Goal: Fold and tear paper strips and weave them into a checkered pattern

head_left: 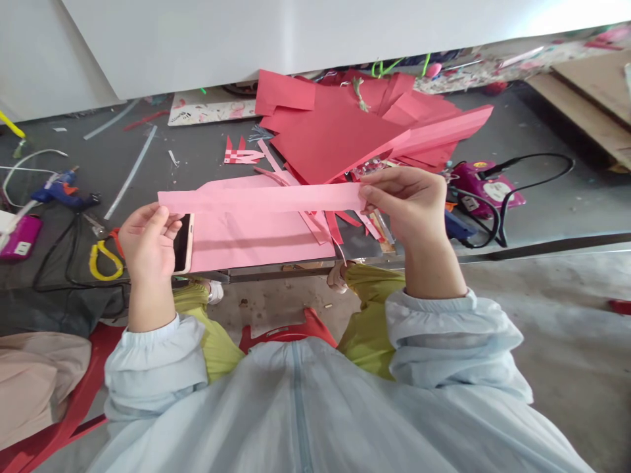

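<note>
A long pink paper strip is stretched level between my two hands, above the front of the table. My left hand pinches its left end between thumb and fingers. At the other end, my right hand grips the strip with thumb and fingertips. Below the strip lies a larger pink paper sheet. A phone sits partly hidden beside my left hand. Several red and pink paper offcuts lie near my right hand, and a woven red and pink paper piece rests farther back.
Red paper sheets are piled at the back. Yellow-handled scissors and a blue glue gun lie at left. A magenta box with black cables stands at right, near cardboard. White panels border the table's far side.
</note>
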A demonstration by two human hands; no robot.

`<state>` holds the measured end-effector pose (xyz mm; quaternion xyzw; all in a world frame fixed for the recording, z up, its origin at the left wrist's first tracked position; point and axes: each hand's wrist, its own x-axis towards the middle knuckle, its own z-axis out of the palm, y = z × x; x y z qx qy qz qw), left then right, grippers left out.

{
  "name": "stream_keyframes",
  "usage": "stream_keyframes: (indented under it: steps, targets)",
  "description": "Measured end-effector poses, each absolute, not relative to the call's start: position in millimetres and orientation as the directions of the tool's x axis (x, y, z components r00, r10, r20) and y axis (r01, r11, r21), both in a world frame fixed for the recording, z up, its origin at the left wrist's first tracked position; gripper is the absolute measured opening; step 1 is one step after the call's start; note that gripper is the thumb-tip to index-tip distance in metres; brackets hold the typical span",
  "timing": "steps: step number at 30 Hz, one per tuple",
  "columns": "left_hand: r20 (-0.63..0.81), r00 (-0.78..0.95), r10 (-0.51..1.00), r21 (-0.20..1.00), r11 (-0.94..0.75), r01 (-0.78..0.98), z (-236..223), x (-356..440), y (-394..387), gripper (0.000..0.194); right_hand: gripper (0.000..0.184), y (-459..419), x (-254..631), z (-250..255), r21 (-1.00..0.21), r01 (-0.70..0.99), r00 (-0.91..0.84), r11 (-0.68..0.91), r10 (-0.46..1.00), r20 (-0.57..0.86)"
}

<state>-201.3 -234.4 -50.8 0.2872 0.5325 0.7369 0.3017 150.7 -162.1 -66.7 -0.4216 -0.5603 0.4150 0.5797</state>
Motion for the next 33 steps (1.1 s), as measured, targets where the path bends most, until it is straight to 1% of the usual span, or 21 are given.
stream_keyframes:
  steps: [2,4,6,7,9,11,13,16,18,21,23,26,28,30,33]
  targets:
    - [0.13,-0.693,0.709,0.937,-0.316,-0.148,-50,-200,-233,0.015,0.013,-162,151,-65,-0.961,-0.005,0.001,0.277,0.961,0.277]
    - [0.14,-0.72,0.68,0.927,-0.346,-0.146,-48,-199,-232,0.013,0.013,-162,153,-62,-0.967,0.012,-0.078,0.253,0.965,0.251]
    - [0.124,-0.73,0.672,0.932,-0.331,-0.146,-47,-199,-231,0.013,0.012,-161,156,-58,-0.977,0.042,-0.271,0.208,0.944,0.189]
    - [0.11,-0.73,0.675,0.936,-0.317,-0.151,-46,-199,-230,0.014,0.012,-161,156,-56,-0.982,0.061,-0.401,0.179,0.905,0.14]
    - [0.08,-0.709,0.701,0.941,-0.288,-0.179,-46,-197,-229,0.015,0.016,-160,154,-52,-0.987,0.101,-0.626,0.123,0.779,0.033]
    - [0.049,-0.632,0.774,0.945,-0.241,-0.222,-49,-193,-227,0.016,0.02,-160,146,-50,-0.99,0.116,-0.727,0.08,0.686,-0.03]
    - [0.018,-0.498,0.867,0.956,-0.161,-0.246,-52,-186,-225,0.019,0.022,-161,134,-51,-0.994,0.095,-0.72,0.05,0.693,-0.034]
    - [-0.011,-0.388,0.922,0.968,-0.087,-0.234,-57,-170,-224,0.025,0.025,-164,111,-54,-0.996,0.067,-0.694,0.051,0.72,-0.01]
    - [0.033,-0.26,0.965,0.983,-0.078,-0.165,-59,-158,-224,0.024,0.026,-166,96,-57,-0.996,0.036,-0.649,0.087,0.76,0.043]
    - [0.094,-0.142,0.985,0.992,-0.105,-0.066,-61,-145,-224,0.024,0.028,-169,77,-59,-0.996,-0.018,-0.609,0.089,0.789,0.082]
    - [0.122,-0.086,0.989,0.992,-0.125,-0.025,-62,-140,-224,0.023,0.029,-170,68,-60,-0.996,-0.049,-0.612,0.074,0.786,0.089]
    - [0.167,-0.045,0.985,0.986,-0.167,0.012,-63,-134,-224,0.022,0.026,-169,58,-62,-0.993,-0.085,-0.588,0.086,0.8,0.12]
    - [0.182,-0.065,0.981,0.983,-0.18,0.024,-63,-132,-224,0.023,0.024,-168,55,-64,-0.989,-0.122,-0.563,0.088,0.814,0.142]
    - [0.163,-0.094,0.982,0.987,-0.161,0.024,-63,-130,-223,0.023,0.023,-167,54,-65,-0.984,-0.164,-0.537,0.075,0.83,0.152]
    - [0.106,-0.089,0.99,0.994,-0.104,0.03,-63,-127,-223,0.022,0.024,-167,55,-66,-0.979,-0.198,-0.515,0.054,0.844,0.151]
